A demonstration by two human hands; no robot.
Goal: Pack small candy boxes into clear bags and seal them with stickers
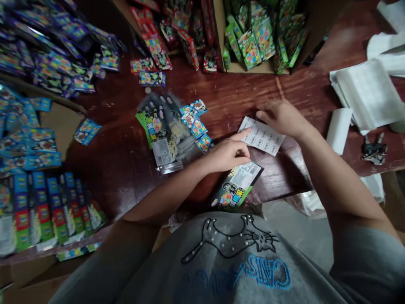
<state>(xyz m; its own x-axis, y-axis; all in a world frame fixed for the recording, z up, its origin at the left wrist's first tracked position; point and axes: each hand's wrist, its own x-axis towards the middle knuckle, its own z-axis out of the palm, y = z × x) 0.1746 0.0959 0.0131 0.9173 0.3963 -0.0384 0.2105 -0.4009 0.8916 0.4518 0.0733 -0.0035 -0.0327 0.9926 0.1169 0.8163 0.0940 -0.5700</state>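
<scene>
A white sheet of printed round stickers [262, 136] lies on the table in front of me. My left hand [228, 154] has its index finger stretched onto the sheet's left part, the other fingers loosely bent. Its thumb is at the top of a black and green printed candy bag [236, 185] with a white label, near the table's front edge. My right hand [281, 117] is closed at the sheet's upper edge, its fingertips partly hidden. Left of my hands lie clear-fronted printed bags [167, 131], with several small blue candy packets [194, 122] beside them.
Boxes of red packets [158, 48] and green packets [253, 42] stand at the back. Purple packets [60, 50] and blue packets [34, 135] are heaped at left, above a row of filled bags [57, 211]. White sheets [367, 93] and keys [373, 148] lie at right.
</scene>
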